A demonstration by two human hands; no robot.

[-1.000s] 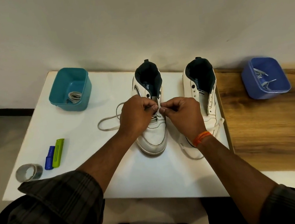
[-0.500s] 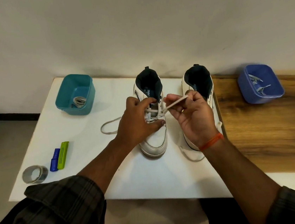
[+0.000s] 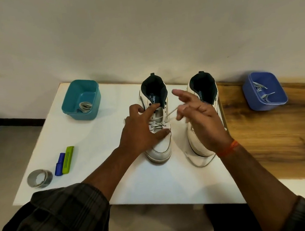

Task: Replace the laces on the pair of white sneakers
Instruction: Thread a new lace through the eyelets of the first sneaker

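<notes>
My left hand (image 3: pixel 142 129) steadies the left sneaker (image 3: pixel 157 122), half laced; my right hand (image 3: pixel 199 117) pinches its lace (image 3: pixel 172 111), other fingers spread. The right sneaker (image 3: pixel 202 113) looks unlaced, mid-table.

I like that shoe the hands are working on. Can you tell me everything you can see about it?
The left sneaker is white and looks like smooth leather, with a dark lining inside its high collar and a pale rubber sole. It stands upright on the white table, toe pointing toward the person, beside its twin. A whitish lace crisscrosses its lower eyelets; the upper holes are still empty. The left hand rests on it, steadying it, while the right hand pinches the lace end, pulling it out sideways.
</notes>
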